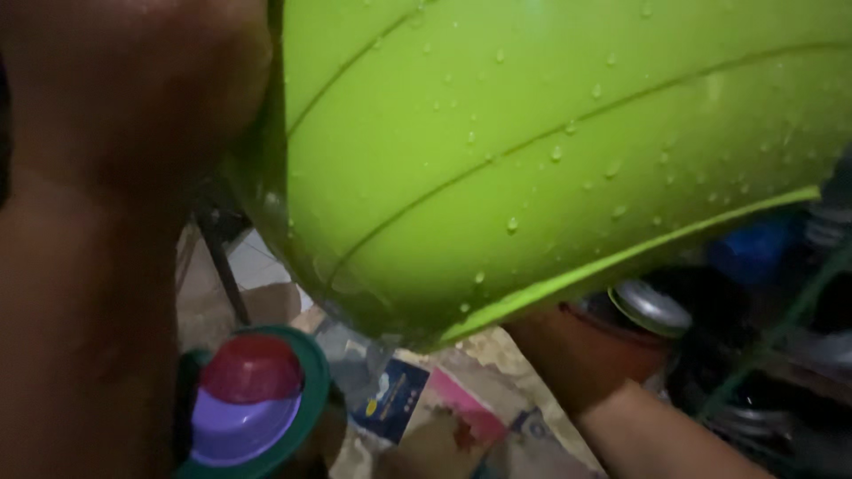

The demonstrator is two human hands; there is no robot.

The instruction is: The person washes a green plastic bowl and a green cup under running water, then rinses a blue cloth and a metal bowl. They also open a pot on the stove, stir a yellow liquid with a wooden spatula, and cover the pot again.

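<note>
A big lime-green plastic tub (550, 168) fills most of the view, tilted and held up close, its outer wall beaded with water drops. The left arm (98, 266) rises along the left edge to the tub's upper left corner, where the left hand (177, 62) meets the rim; the fingers are out of sight behind it, so I cannot tell how they grip. The right forearm (621, 408) comes up from the lower right and disappears under the tub's lower edge; the right hand itself is hidden, so its hold cannot be told either.

The tub blocks nearly everything behind it. Below its left side sits a stack of small bowls (253, 399): a red one on top, a purple one under it, a dark green one at the bottom. Just right of them lie a blue packet (395, 399) and some crumpled paper or cardboard (497, 417) on the floor. To the right, in shadow, a round metal lid (652, 306) shows beside the forearm, with a blue container (754, 253) and dim wire racks further right. A dark thin leg (222, 266) of some stand rises over pale floor tiles (257, 262) at the left.
</note>
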